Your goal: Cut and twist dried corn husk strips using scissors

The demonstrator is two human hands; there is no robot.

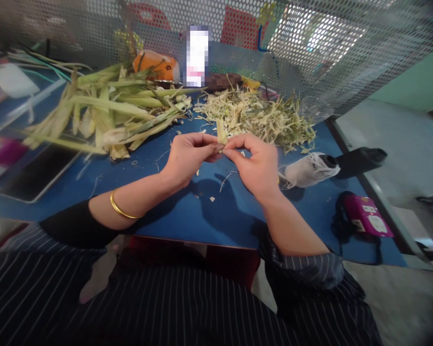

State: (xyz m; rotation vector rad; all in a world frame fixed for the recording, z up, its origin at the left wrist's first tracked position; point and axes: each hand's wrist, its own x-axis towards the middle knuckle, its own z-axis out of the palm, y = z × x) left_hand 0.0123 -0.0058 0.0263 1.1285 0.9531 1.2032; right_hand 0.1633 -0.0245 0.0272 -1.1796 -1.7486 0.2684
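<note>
A short pale-green strip of corn husk (221, 129) stands upright between my fingertips. My left hand (191, 156) pinches its lower end from the left. From the right, the thumb and forefinger of my right hand (256, 161) close on the same end, so the fingertips of both hands meet there. Behind and to the left lies a heap of long, uncut husks (108, 105). A pile of shredded husk bits (260, 115) spreads just beyond my right hand. Small scraps and thread ends are scattered on the blue tabletop (180, 211) beneath my hands.
To the right lie a spool of white thread (306, 170), a black cone (361, 162) and a magenta device with a strap (370, 216). A dark flat tray (43, 168) is at left. A perforated metal screen (234, 29) backs the table, with an orange packet (157, 65) before it.
</note>
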